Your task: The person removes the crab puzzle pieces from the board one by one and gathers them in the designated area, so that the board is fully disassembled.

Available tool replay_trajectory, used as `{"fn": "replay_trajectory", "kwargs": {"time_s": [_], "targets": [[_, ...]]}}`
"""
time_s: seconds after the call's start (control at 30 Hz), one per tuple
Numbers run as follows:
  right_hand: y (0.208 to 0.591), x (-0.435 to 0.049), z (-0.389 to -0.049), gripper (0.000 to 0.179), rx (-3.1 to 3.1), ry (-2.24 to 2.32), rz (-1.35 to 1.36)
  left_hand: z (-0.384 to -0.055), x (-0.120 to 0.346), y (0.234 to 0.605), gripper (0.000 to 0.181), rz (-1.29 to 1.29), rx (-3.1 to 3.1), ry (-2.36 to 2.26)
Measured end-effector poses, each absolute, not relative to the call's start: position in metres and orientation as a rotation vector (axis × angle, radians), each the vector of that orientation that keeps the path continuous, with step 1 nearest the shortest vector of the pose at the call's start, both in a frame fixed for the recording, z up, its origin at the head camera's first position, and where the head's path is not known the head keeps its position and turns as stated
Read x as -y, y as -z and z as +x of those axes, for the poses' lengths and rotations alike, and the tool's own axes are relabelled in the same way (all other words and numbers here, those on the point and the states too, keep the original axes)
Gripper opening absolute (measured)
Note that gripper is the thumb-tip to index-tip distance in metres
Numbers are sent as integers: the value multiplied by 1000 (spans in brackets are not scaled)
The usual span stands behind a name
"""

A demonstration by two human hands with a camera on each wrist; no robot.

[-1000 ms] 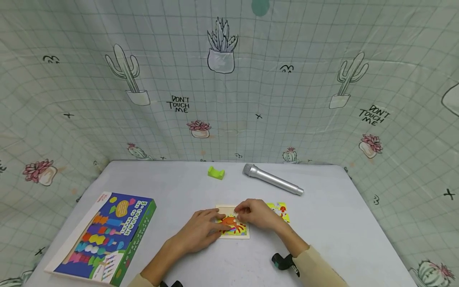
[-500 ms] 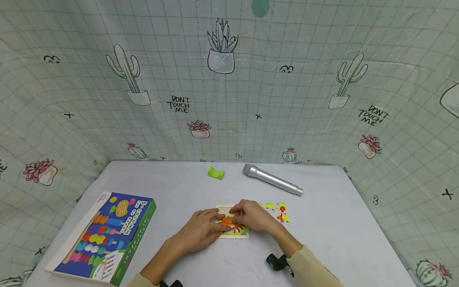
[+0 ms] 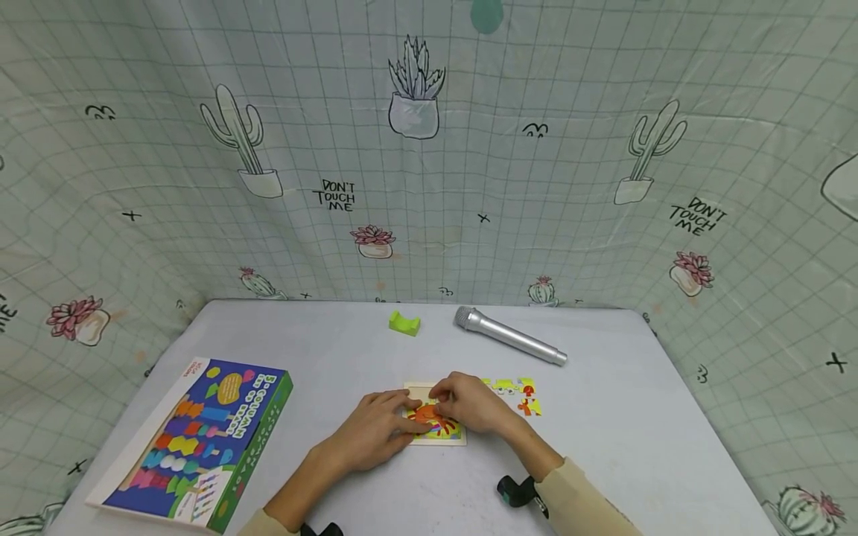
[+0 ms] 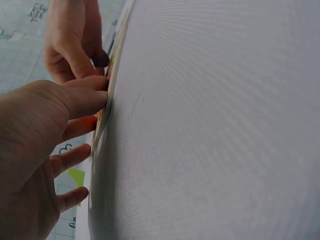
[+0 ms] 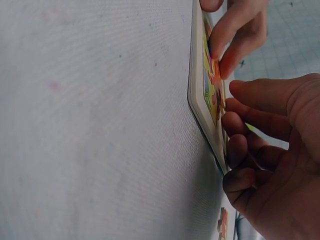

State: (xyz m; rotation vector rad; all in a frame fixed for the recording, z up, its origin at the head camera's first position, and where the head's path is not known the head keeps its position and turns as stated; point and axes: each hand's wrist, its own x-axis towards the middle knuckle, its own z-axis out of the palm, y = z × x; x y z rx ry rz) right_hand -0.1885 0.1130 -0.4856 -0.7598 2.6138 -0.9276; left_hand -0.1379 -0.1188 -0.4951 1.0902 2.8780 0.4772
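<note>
A small crab puzzle (image 3: pixel 437 441) in a pale wooden frame lies on the table under both hands. My left hand (image 3: pixel 377 430) rests over its left side, fingers spread, with thumb and fingertips on the frame's edge and the picture. In the right wrist view the left fingertips (image 5: pixel 214 50) touch the orange crab. My right hand (image 3: pixel 472 402) is curled over the puzzle's upper right, thumb and forefinger pinching a puzzle piece at the crab, mostly hidden by the fingertips. Loose puzzle pieces (image 3: pixel 529 406) with yellow and orange print lie just right of this hand.
A silver microphone (image 3: pixel 512 336) lies behind the hands, a green curved block (image 3: pixel 404 323) to its left. At the left stands a blue and green toy box (image 3: pixel 201 439). A patterned cloth (image 3: pixel 415 223) hangs behind the white table (image 3: pixel 637 417).
My right hand has shifted slightly left over the puzzle, uncovering more loose pieces, and has stayed there for the last half second. My left hand has stayed in place.
</note>
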Motion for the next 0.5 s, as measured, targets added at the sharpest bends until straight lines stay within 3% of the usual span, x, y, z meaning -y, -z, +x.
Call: {"fn": "replay_trajectory", "kwargs": {"time_s": [0.5], "targets": [[487, -112, -190, 19, -2619, 932, -754, -138, 119, 496, 31, 1087, -2890, -466]]}}
